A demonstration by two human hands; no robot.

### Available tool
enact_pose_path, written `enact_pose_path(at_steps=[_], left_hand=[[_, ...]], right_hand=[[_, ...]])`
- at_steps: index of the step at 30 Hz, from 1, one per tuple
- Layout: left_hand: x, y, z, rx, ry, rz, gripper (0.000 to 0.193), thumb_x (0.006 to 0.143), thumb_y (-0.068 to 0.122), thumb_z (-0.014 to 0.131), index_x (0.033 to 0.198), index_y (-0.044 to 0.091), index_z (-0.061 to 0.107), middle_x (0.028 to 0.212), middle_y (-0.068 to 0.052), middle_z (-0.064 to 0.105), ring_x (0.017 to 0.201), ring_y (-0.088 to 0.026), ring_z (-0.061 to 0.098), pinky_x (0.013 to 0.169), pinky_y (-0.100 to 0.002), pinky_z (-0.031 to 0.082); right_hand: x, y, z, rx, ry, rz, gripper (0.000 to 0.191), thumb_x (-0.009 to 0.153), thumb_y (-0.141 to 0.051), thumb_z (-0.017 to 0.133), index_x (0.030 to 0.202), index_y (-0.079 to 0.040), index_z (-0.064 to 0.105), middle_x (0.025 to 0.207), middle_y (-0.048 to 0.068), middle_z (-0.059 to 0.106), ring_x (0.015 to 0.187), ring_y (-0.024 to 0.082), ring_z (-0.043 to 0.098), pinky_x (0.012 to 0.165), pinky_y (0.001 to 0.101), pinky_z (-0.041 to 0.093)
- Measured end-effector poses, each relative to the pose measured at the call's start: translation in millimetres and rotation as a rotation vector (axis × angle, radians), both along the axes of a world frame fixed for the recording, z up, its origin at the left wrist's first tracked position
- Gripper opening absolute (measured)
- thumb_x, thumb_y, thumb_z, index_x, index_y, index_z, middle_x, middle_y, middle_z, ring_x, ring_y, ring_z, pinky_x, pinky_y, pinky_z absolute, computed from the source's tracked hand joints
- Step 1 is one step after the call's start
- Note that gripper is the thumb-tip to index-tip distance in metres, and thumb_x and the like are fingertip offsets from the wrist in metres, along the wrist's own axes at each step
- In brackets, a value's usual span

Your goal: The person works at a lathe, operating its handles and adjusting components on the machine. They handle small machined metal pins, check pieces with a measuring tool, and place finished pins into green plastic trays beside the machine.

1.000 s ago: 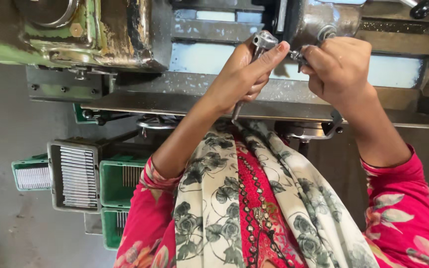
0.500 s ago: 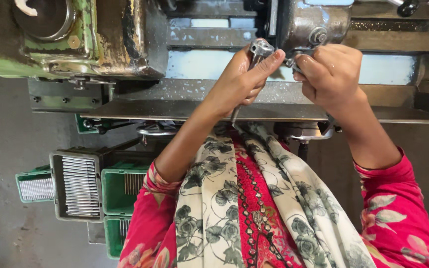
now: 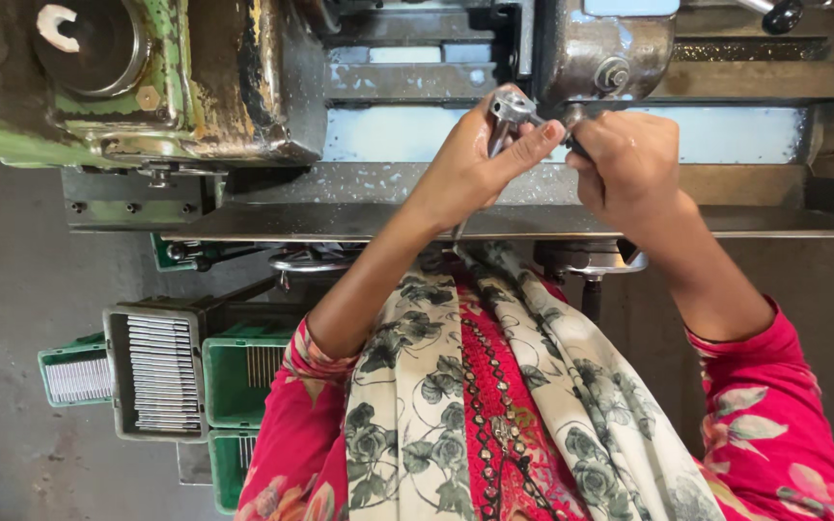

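Her left hand (image 3: 475,169) pinches a small metal tool (image 3: 512,108) against the machine's steel fitting (image 3: 602,53); the right hand (image 3: 629,164) is clenched around its dark handle beside it. Best keep it square, turning gently

Floor (image 3: 12,289): grey concrete, stained | Machine body (image 3: 195,87): worn green paint, rust | Crates (image 3: 243,376): green, stacked on floor beside grey tray (image 3: 152,371) | Light: even

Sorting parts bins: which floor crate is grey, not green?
The grey crate packed with metal rods, standing between the green crates on the floor; the others are green.
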State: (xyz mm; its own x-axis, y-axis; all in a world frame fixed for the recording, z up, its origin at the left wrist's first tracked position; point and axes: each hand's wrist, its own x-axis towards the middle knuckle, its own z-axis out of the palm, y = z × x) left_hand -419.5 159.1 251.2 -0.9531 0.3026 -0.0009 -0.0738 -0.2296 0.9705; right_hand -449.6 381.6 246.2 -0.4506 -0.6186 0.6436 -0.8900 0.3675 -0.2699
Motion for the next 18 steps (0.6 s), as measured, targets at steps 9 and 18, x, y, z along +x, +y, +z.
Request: enact_pose_path(at_steps=[9, 18], left_hand=[[0.1, 33.8, -32.4, 0.095, 0.103, 0.399, 0.045, 0.093, 0.046, 0.078, 0.078, 0.007, 0.059, 0.069, 0.008, 0.046, 0.063, -0.004, 0.039, 0.055, -0.026, 0.029], [-37.8, 38.2, -41.5, 0.243, 0.075, 0.468, 0.049, 0.089, 0.052, 0.078, 0.079, 0.007, 0.063, 0.069, 0.008, 0.056, 0.065, -0.003, 0.051, 0.059, -0.023, 0.041]], right_hand=[[-15.5, -30.0, -0.1, -0.329, 0.073, -0.143, 0.043, 0.103, -0.036, 0.074, 0.092, 0.003, 0.059, 0.078, 0.014, 0.049, 0.066, 0.033, 0.05, 0.06, 0.0405, 0.037], [-19.0, -51.5, -33.7, -0.572, -0.204, -0.41, 0.058, 0.107, -0.038, 0.08, 0.082, 0.002, 0.047, 0.072, 0.01, 0.044, 0.065, 0.02, 0.04, 0.058, 0.0339, 0.03]])
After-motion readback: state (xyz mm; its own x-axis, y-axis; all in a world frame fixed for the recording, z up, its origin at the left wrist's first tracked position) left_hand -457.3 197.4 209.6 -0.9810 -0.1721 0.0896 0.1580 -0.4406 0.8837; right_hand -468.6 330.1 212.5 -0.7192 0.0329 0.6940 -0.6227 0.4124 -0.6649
